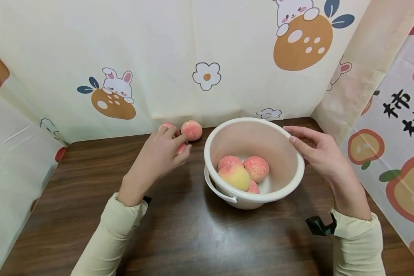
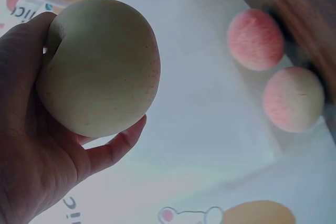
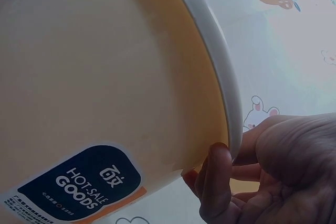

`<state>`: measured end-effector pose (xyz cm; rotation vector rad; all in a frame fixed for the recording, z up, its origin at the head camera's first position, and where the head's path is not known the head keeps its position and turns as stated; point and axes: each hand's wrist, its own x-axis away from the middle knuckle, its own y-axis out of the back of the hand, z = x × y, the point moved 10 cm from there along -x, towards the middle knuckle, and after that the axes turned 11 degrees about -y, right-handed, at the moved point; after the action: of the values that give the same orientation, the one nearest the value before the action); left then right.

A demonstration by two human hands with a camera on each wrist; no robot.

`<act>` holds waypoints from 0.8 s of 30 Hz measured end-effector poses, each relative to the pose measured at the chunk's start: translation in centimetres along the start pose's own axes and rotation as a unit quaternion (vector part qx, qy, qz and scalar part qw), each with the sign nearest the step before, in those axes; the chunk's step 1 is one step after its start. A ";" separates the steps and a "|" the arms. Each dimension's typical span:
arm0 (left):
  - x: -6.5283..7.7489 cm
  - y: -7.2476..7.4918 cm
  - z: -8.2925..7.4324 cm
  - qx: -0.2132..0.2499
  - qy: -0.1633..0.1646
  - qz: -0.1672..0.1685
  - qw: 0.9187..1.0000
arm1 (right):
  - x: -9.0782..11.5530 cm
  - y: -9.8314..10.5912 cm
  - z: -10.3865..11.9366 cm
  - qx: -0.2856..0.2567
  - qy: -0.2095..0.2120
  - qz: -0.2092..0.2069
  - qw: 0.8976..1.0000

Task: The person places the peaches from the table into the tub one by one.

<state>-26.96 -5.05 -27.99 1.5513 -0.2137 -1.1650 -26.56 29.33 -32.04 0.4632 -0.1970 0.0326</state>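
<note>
My left hand [image 1: 162, 149] holds a peach [image 2: 102, 66], its fingers and thumb curled round it; in the head view the hand covers most of that fruit. Two more peaches lie near the back edge of the table: one peach [image 1: 191, 130] just beyond the hand, the other partly hidden by its fingers. To the right stands a cream bucket [image 1: 255, 122] with several pink and yellow peaches [image 1: 234, 177] inside. The right hand [image 1: 326, 157] pinches the bucket's rim on its right side, with the thumb and fingers on either side of it.
The bucket's white handle [image 1: 220, 193] hangs down at its front left. Brown wood-look table [image 1: 179, 237] lies under everything. A patterned cloth [image 1: 165, 57] rises behind the table and along both sides. A printed label [image 3: 84, 184] shows on the bucket's outer wall.
</note>
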 end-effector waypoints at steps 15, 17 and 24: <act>-4.0 3.0 -1.3 0.014 -0.021 -0.013 1.000 | 0.0 0.0 0.0 -0.010 0.002 0.001 1.000; -4.6 3.1 -1.7 0.011 -0.023 -0.005 1.000 | 0.0 0.0 0.0 -0.009 0.003 0.002 1.000; -6.5 3.2 -3.4 0.022 -0.053 0.011 0.998 | 0.0 0.0 0.0 -0.007 0.006 0.001 1.000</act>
<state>-26.20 0.42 -22.13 1.5233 -0.3283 -1.2353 -26.58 29.36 -32.04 0.4488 -0.1867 0.0353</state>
